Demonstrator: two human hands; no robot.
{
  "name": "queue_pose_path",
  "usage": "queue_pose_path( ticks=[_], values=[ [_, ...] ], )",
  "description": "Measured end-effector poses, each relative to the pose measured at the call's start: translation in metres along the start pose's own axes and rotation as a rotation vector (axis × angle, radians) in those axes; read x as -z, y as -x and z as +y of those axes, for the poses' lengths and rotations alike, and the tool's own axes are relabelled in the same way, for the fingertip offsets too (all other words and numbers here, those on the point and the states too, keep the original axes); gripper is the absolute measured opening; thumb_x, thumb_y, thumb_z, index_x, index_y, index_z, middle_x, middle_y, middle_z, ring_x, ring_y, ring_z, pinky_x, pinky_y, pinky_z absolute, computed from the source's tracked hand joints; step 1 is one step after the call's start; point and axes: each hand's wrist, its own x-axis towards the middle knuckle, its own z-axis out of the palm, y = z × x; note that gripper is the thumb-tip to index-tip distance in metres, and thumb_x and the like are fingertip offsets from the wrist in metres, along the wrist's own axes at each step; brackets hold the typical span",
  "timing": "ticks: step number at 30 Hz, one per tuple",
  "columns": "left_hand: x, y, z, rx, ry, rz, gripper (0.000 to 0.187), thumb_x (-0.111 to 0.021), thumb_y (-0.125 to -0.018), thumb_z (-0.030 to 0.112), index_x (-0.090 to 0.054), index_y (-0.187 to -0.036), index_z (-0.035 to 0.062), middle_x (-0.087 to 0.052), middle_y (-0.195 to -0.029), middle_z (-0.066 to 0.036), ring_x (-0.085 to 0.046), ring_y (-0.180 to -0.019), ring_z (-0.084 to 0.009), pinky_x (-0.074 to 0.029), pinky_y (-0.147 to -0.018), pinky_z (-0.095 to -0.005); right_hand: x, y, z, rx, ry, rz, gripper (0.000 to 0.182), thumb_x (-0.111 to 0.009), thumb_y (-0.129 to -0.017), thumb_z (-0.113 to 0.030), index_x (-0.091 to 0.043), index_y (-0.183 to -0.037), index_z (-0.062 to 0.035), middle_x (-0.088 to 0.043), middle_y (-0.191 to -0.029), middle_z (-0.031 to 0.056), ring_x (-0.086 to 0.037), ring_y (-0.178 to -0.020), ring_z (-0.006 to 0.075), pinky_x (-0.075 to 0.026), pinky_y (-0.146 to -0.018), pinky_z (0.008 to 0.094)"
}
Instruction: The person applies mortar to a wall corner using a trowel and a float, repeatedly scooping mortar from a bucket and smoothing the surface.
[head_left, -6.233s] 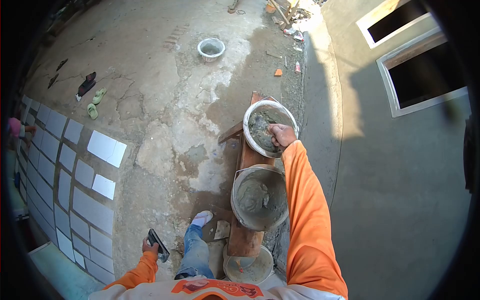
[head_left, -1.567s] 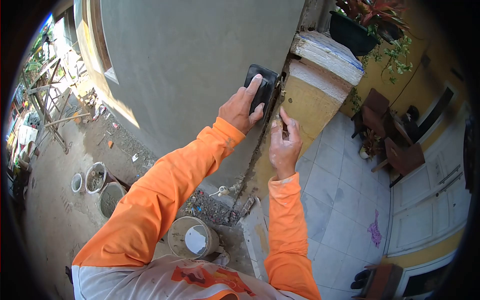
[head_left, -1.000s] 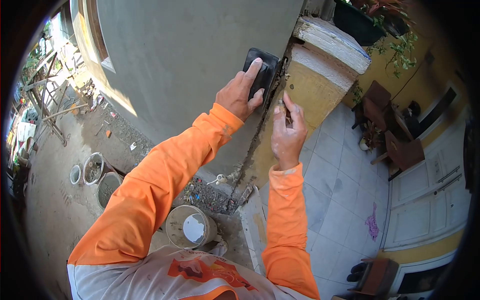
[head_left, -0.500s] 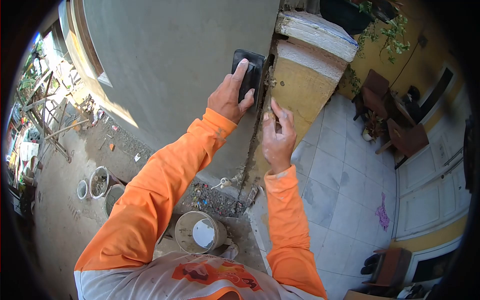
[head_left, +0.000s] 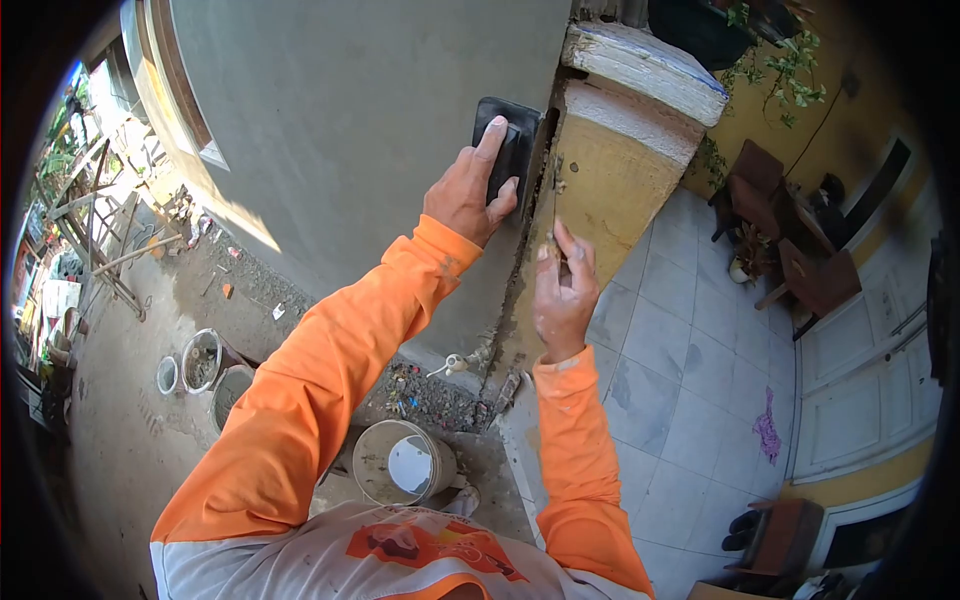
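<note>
Nearest I see a bucket point(head_left: 445, 466), then my right hand point(head_left: 565, 305) pinching a thin tool point(head_left: 556, 212) beside the yellow pillar point(head_left: 605, 190); my left hand point(head_left: 462, 195) grips a black float point(head_left: 521, 150) against the grey wall point(head_left: 350, 130). Edge work, I judge, wanting light, steady pressure

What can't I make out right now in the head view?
All in the head view:
- Wall behind the float: covered by it.
- Tool's handle: mostly hidden by the right hand.
- Bucket's right side: behind the left sleeve.
- Pot: cut by top edge.
</note>
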Motion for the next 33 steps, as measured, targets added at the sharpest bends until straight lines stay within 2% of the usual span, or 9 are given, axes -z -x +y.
queue_pose_path(
  ticks=[4,8,11,13,17,19,22,26,33],
  values=[
    [0.0,0.0,0.001,0.006,-0.001,-0.005,0.071,-0.07,-0.082,0.014,-0.036,-0.145,0.0121,-0.061,-0.109,-0.014,-0.063,-0.089,-0.0312,-0.053,-0.078,-0.0366,-0.022,-0.027,0.004,0.132,0.06,0.002,0.035,-0.062,-0.084,0.002,-0.063,-0.119,-0.0022,-0.062,-0.104,0.016,-0.063,-0.093,0.0275,-0.05,-0.081,0.035],
    [-0.001,0.0,0.0,0.033,-0.006,-0.009,0.072,-0.07,-0.082,0.014,-0.035,-0.146,0.0135,-0.06,-0.105,-0.014,-0.062,-0.087,-0.0308,-0.053,-0.076,-0.0367,-0.003,0.031,0.026,-0.049,0.093,-0.153,0.036,-0.062,-0.084,0.002,-0.063,-0.12,-0.002,-0.062,-0.101,0.0177,-0.063,-0.092,0.0294,-0.05,-0.084,0.035],
    [-0.001,-0.001,-0.002,0.027,-0.025,-0.008,0.073,-0.069,-0.082,0.015,-0.034,-0.146,0.0151,-0.059,-0.101,-0.013,-0.061,-0.084,-0.0302,-0.052,-0.074,-0.0365,0.023,0.068,0.035,-0.024,0.173,-0.21,0.035,-0.061,-0.086,0.0,-0.061,-0.121,-0.0003,-0.063,-0.104,0.0159,-0.063,-0.093,0.0253,-0.05,-0.084,0.0333],
    [-0.002,0.001,-0.002,0.011,-0.018,-0.008,0.075,-0.069,-0.082,0.015,-0.032,-0.147,0.0158,-0.058,-0.098,-0.012,-0.06,-0.082,-0.0304,-0.052,-0.072,-0.0374,0.03,0.068,0.027,-0.292,-0.027,-0.084,0.033,-0.059,-0.091,-0.003,-0.059,-0.124,0.0016,-0.064,-0.107,0.012,-0.061,-0.092,0.0195,-0.05,-0.083,0.031],
    [-0.001,0.002,-0.001,0.017,-0.037,-0.01,0.075,-0.069,-0.082,0.016,-0.032,-0.147,0.0163,-0.057,-0.097,-0.012,-0.06,-0.082,-0.0309,-0.052,-0.072,-0.0392,0.022,0.011,-0.013,-0.337,-0.371,0.025,0.032,-0.056,-0.094,-0.006,-0.057,-0.125,0.0032,-0.063,-0.11,0.0088,-0.059,-0.09,0.0152,-0.049,-0.082,0.0299],
    [0.001,0.0,0.0,0.023,-0.045,-0.012,0.073,-0.068,-0.083,0.018,-0.032,-0.147,0.0169,-0.056,-0.095,-0.012,-0.059,-0.081,-0.0313,-0.051,-0.071,-0.0401,0.016,-0.009,-0.016,-0.033,0.002,0.083,0.032,-0.055,-0.094,-0.006,-0.057,-0.124,0.0034,-0.063,-0.105,0.0107,-0.06,-0.085,0.0161,-0.049,-0.078,0.0298],
    [0.002,0.0,0.002,0.054,-0.057,-0.039,0.072,-0.067,-0.084,0.02,-0.032,-0.147,0.0173,-0.055,-0.094,-0.012,-0.059,-0.081,-0.0314,-0.051,-0.07,-0.04,0.02,-0.029,-0.027,0.129,0.191,0.061,0.032,-0.056,-0.093,-0.004,-0.057,-0.123,0.0038,-0.063,-0.1,0.013,-0.06,-0.082,0.019,-0.049,-0.075,0.031],
    [0.001,0.0,-0.001,0.041,-0.051,-0.024,0.072,-0.066,-0.084,0.021,-0.032,-0.147,0.0174,-0.055,-0.093,-0.012,-0.059,-0.081,-0.0319,-0.051,-0.07,-0.0402,0.022,-0.043,-0.032,0.066,0.231,-0.035,0.032,-0.056,-0.09,-0.002,-0.058,-0.122,0.0027,-0.062,-0.098,0.0149,-0.061,-0.085,0.0239,-0.049,-0.078,0.0329],
    [0.002,0.0,-0.001,0.034,-0.046,-0.03,0.074,-0.067,-0.083,0.02,-0.031,-0.147,0.0175,-0.055,-0.092,-0.012,-0.059,-0.08,-0.0324,-0.051,-0.07,-0.0407,0.035,-0.028,-0.009,0.097,0.27,-0.128,0.033,-0.054,-0.089,0.001,-0.059,-0.122,0.0007,-0.061,-0.098,0.0143,-0.06,-0.086,0.024,-0.048,-0.079,0.0325]
  ],
)
